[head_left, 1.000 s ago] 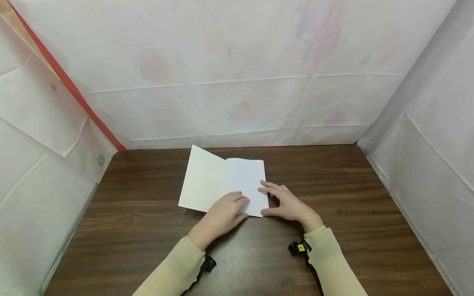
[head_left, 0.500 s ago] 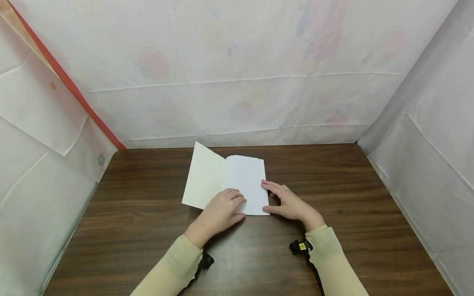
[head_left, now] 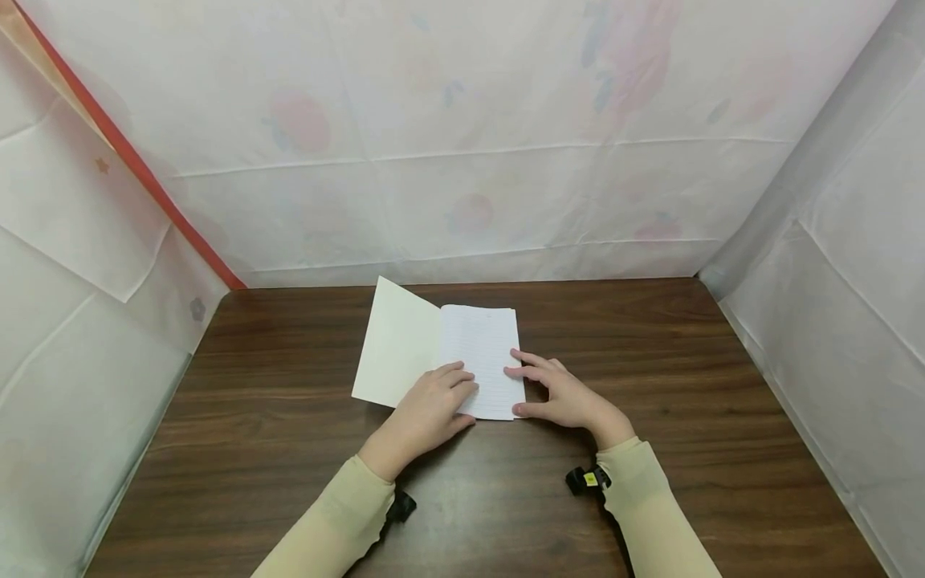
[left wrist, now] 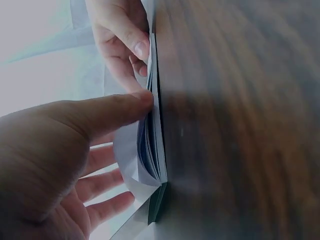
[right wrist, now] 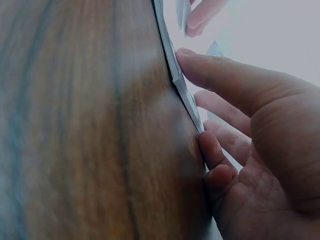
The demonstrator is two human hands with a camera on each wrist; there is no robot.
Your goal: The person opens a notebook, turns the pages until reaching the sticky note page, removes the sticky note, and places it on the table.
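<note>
Open notebook flat on the brown table, left hand resting with relaxed fingers on the lined page, right hand touching its right edge.

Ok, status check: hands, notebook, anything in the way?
Left hand flat on the lined page, fingers straight. Right hand fingers on the page's right edge, thumb at the near corner. Notebook open on the table, cover raised left. Nothing blocking.
</note>
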